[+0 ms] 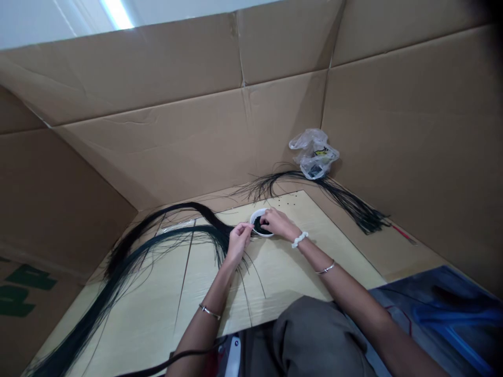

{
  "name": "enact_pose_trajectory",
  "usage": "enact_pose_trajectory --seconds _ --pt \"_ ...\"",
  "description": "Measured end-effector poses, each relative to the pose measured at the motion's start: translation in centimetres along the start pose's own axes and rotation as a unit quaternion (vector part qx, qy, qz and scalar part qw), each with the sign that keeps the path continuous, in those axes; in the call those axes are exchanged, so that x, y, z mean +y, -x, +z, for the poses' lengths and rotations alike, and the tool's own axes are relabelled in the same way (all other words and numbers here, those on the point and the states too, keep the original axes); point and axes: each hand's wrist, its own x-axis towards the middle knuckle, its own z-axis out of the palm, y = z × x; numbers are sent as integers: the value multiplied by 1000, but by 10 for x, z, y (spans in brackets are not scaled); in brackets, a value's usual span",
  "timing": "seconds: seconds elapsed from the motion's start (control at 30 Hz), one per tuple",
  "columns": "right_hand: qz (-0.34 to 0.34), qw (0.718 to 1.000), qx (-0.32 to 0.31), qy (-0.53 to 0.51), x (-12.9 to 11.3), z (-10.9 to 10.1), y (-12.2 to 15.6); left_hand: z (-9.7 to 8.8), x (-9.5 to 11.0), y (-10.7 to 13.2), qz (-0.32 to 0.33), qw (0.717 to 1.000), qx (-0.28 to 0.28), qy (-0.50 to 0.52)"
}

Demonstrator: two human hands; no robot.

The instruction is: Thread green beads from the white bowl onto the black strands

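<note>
A small white bowl (254,215) with dark contents, too small to tell apart, sits on the pale board. My right hand (278,223) reaches over its rim, fingers closed and bent down into the dark contents. Beside the bowl on the left, my left hand (239,242) pinches thumb and fingertips together; whatever lies between them is too fine to make out. Just behind that hand end two long bundles of fine strands, one black (184,206) and one dark green (157,239), curving away to the left. A few loose strands lie under my left wrist.
Cardboard walls (188,141) enclose the pale board (141,319). At the back right, a clear plastic bag (314,154) rests by another bundle of dark strands (346,201). A thin red-handled tool (404,234) lies near its end. Several dark specks dot the board behind the bowl.
</note>
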Motion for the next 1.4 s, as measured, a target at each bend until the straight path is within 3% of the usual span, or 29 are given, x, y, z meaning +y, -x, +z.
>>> enact_pose_trajectory --seconds 0.17,0.33,0.43,0.5,0.63,0.8,1.13,1.4 --pt "-8 997 -34 68 -13 2 -4 0 0 1 -1 1000 6 3" --pt "11 1000 -27 5 -5 -2 -4 0 0 1 -1 1000 -2 7" --pt "-1 996 -3 -85 1 -3 -2 0 2 2 -3 1000 -1 11" --pt "-7 977 27 -211 4 -3 0 0 3 3 -2 1000 2 12" --pt "14 899 64 -432 3 -1 2 1 6 5 1 1000 5 10" --pt "22 846 51 -531 1 2 4 4 11 7 8 1000 10 -14" --pt "52 798 23 -600 -7 -4 8 3 13 9 20 999 7 -30" --pt "51 792 29 -608 -8 -4 9 2 13 9 21 999 6 -23"
